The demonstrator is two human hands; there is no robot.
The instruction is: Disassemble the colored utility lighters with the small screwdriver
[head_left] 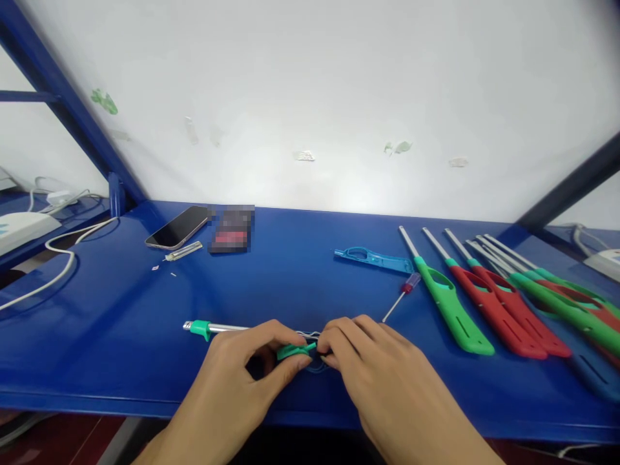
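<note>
Near the front edge of the table, my left hand [237, 381] pinches a small green plastic part [292, 351], which looks like a lighter trigger, between thumb and fingers. My right hand [382, 368] is closed close against the part's right end; its fingertips hide what they grip, apart from something dark. Just behind my hands lies a silver metal tube [228, 327] with a green collar [199, 329] near its left end. Thin pale wires [309, 335] run between my hands. A blue piece, mostly covered by my fingers, lies beneath them.
At right lie several long-necked gas lighters, green [455, 310] and red [504, 316]. A blue lighter shell half [375, 258] and a screwdriver [403, 295] lie nearer the middle. Left back: a phone [178, 227], a blurred dark packet [233, 229], a small clear part [184, 251] and a white cable [72, 255].
</note>
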